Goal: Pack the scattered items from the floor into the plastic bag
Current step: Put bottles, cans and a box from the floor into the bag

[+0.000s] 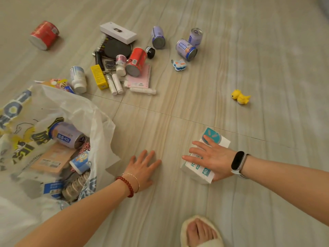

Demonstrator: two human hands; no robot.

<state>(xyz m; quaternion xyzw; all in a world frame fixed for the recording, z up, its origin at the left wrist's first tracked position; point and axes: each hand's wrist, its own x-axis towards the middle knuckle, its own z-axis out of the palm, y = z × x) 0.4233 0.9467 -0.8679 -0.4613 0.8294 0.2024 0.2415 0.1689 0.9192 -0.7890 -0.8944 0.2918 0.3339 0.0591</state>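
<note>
Floor (178,113): smooth tile with matt wood-grain print. Plastic bag (74,111): thin, translucent, crinkled film, printed. Tissue pack (201,168), under the right-hand fingers (197,150): soft glossy plastic wrap. Cans (186,49), well beyond the fingertips: printed sleeves, shiny metal ends. Red can (136,61): glossy. White box (118,32): matt card. Yellow duck (240,97): smooth plastic or rubber. Slipper (185,230): fluffy fabric.

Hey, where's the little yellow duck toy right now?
In the head view, the yellow duck toy sits alone on the floor at far right, beyond the tissue pack under the right hand.
</note>
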